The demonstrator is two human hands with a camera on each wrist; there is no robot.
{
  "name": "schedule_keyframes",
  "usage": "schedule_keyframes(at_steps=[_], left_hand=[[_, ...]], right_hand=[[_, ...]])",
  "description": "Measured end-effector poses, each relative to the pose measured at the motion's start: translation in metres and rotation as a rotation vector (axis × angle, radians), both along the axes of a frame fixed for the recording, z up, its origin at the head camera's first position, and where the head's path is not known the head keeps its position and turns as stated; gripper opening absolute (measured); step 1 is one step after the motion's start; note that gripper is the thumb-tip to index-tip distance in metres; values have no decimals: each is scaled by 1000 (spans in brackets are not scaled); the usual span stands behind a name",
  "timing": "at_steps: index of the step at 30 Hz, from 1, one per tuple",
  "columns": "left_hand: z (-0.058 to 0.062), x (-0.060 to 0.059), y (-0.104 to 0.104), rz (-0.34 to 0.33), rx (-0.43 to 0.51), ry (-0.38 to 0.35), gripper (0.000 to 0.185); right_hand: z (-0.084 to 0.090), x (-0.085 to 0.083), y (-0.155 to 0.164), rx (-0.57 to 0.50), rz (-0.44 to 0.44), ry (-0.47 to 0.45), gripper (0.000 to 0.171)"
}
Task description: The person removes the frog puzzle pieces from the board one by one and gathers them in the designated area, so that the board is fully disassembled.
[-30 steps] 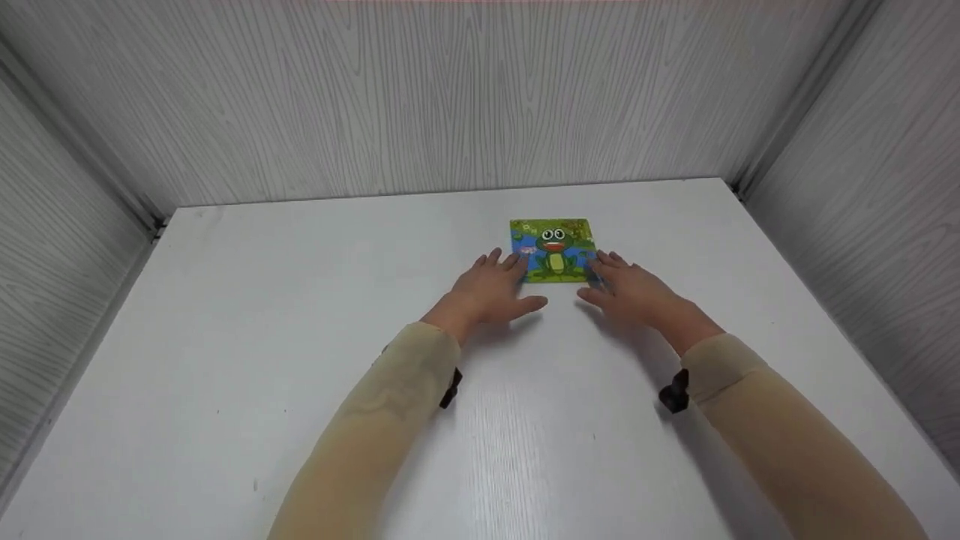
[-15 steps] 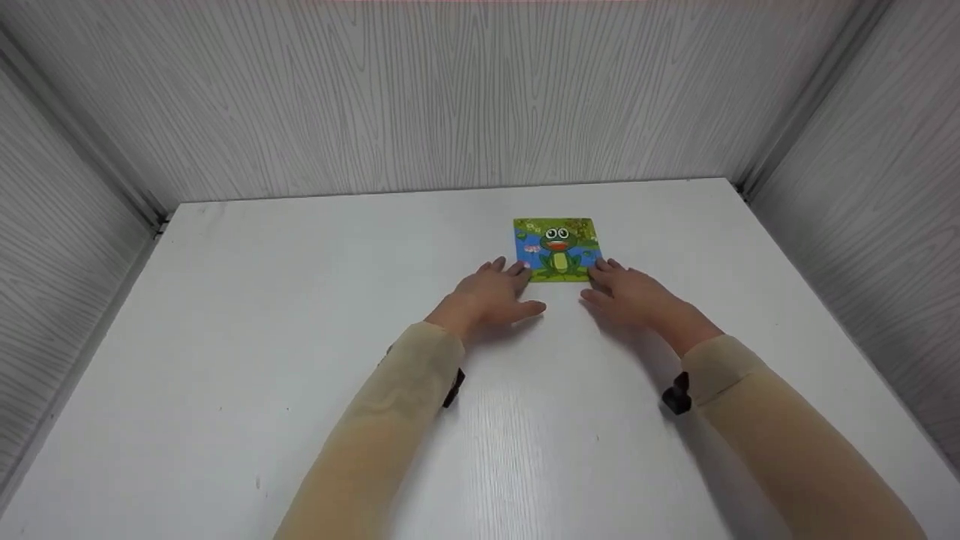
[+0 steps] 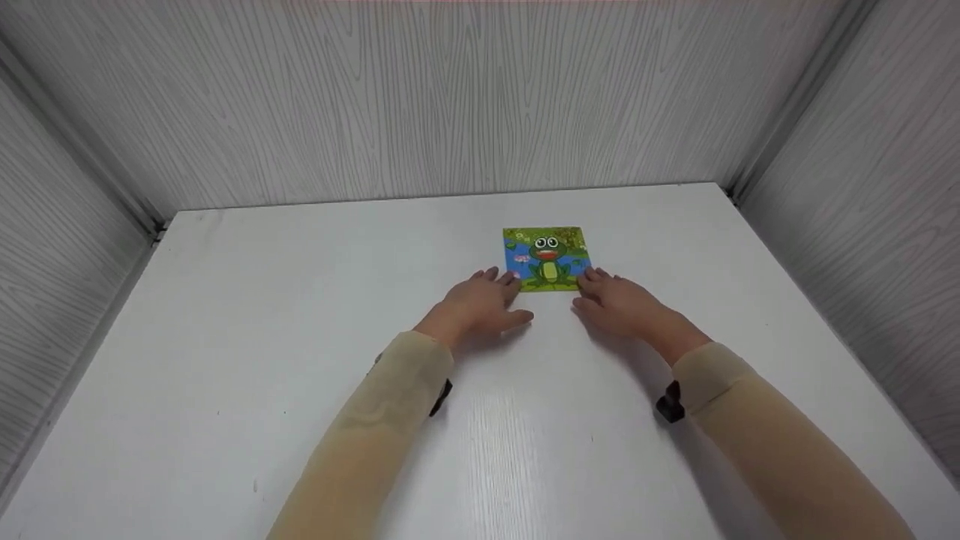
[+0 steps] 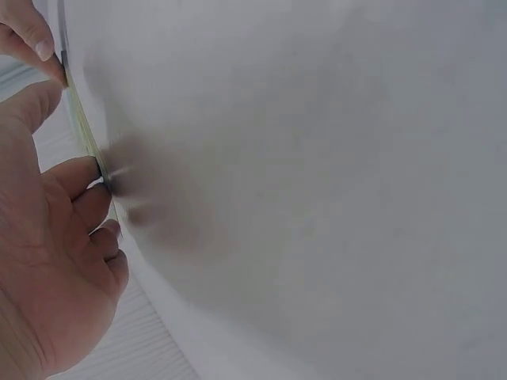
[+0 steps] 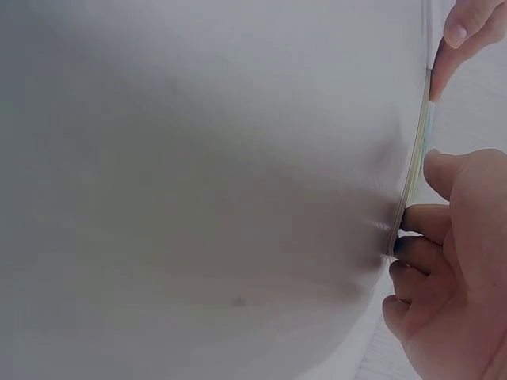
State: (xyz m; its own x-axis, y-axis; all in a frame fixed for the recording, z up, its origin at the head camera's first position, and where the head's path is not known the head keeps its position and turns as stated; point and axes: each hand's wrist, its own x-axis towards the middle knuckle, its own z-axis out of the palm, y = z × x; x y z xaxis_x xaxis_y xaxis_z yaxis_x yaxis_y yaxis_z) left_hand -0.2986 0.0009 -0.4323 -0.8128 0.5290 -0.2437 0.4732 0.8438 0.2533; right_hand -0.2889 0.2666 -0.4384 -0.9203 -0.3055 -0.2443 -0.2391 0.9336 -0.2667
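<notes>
A square frog puzzle [image 3: 546,259], green and blue, lies flat on the white bench [image 3: 225,315]; left hand [image 3: 480,300] and right hand [image 3: 616,302], fingers relaxed, touch its near corners.

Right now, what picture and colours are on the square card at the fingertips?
A green cartoon frog on blue water with a green border, on the card; clearest in the head view.

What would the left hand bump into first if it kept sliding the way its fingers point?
Probably the frog puzzle: the left hand already has its fingers at the near left corner, so nothing lies between.
</notes>
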Motion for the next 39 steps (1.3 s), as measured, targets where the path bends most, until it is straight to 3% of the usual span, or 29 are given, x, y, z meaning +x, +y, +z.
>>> schedule_keyframes(at_steps=[14, 39], left_hand=[[1, 22, -19, -82, -104, 42, 81], [0, 66, -67, -139, -89, 124, 77]], right_hand=[[-2, 24, -16, -17, 67, 22, 65], [1, 68, -49, 28, 210, 78, 68]])
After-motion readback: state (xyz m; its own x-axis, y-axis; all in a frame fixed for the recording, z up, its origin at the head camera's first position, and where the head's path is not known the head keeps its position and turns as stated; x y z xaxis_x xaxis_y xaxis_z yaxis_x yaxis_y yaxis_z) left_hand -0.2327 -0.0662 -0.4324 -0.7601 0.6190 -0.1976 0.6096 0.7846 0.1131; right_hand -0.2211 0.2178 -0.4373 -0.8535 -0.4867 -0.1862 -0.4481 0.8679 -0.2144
